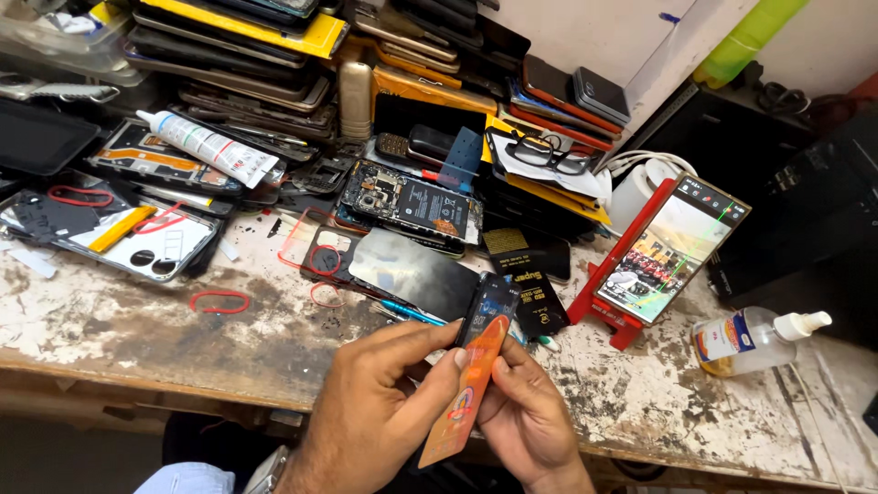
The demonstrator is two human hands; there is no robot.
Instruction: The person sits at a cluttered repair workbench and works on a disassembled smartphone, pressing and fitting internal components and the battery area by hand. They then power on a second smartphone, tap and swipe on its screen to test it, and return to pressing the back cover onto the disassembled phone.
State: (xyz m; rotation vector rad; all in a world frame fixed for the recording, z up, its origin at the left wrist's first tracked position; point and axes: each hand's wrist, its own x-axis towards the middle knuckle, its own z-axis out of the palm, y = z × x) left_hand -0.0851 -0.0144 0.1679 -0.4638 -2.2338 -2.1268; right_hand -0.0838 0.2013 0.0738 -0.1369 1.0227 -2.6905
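Observation:
My left hand (pixel 375 402) and my right hand (pixel 526 412) meet low in the middle of the view, just over the bench's front edge. Between them stands a small dark phone (pixel 487 306), held on edge with its lit screen facing right. An orange plastic card (pixel 468 393) is pressed against the phone's side, pinched by my left thumb and fingers while my right fingers support phone and card from the other side. A blue pen-like tool (pixel 410 313) lies on the bench right behind my hands.
The worn white bench (pixel 137 320) is crowded behind: opened phones (pixel 412 203), a dark back panel (pixel 416 270), a white glue tube (pixel 208 146), eyeglasses (pixel 547 155), stacks of phones. A lit phone on a red stand (pixel 672 249) and a spray bottle (pixel 754 340) sit at right.

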